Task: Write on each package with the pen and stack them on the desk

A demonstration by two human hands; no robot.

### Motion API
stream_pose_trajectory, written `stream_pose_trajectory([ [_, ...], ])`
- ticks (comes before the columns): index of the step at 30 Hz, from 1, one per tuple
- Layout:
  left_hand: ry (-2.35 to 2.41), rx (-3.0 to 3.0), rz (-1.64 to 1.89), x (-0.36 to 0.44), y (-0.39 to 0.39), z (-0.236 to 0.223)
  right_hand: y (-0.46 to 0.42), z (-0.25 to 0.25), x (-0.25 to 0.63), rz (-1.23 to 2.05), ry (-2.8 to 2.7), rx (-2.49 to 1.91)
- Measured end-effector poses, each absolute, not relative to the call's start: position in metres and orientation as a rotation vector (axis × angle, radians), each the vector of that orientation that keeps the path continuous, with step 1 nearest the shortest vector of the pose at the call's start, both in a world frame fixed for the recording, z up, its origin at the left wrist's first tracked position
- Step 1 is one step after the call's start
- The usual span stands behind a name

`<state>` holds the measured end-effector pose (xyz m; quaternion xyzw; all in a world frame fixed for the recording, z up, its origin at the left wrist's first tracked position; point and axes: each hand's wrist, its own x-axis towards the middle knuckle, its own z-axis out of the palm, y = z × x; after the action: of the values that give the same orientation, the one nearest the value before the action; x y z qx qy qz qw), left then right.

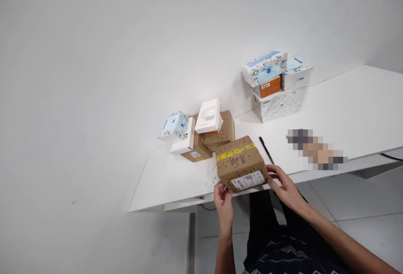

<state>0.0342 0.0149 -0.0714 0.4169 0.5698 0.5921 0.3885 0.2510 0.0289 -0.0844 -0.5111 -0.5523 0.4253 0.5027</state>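
Note:
Between my two hands is a brown cardboard box with yellow tape across its top, dark handwriting and a white printed label facing me. It is tilted at the front edge of the white table. My left hand grips its lower left corner, fingers partly hidden behind the box. At the lower right corner, my right hand pinches the box with thumb and fingers. A black pen lies on the table just right of the box.
Behind the box sit more cardboard boxes, a white power bank box and a tissue pack. Farther right, tissue packs and an orange box rest on a larger white pack. A blurred patch covers something on the table.

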Motion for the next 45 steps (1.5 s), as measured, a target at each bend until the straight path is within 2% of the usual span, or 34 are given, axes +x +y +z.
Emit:
stream_pose_trajectory([
  [9,1.410,0.824,1.544,0.029,0.016,-0.081,0.028,-0.087,0.254,1.164,-1.229,-1.297],
  [16,1.484,0.808,1.533,0.029,0.025,-0.061,0.030,-0.054,0.256,1.170,-1.082,-1.371],
  [21,1.519,0.886,1.469,0.030,0.027,-0.053,0.035,-0.046,0.252,1.134,-1.216,-1.274],
  [30,1.194,1.020,1.622,0.021,0.017,-0.046,0.026,-0.057,0.254,1.082,-1.323,-1.042],
  [37,1.210,0.967,1.617,0.018,0.009,-0.054,0.016,-0.077,0.246,1.091,-1.370,-1.049],
  [45,1.340,0.909,1.638,0.017,0.002,-0.063,0.011,-0.070,0.250,1.016,-1.491,-1.176],
])
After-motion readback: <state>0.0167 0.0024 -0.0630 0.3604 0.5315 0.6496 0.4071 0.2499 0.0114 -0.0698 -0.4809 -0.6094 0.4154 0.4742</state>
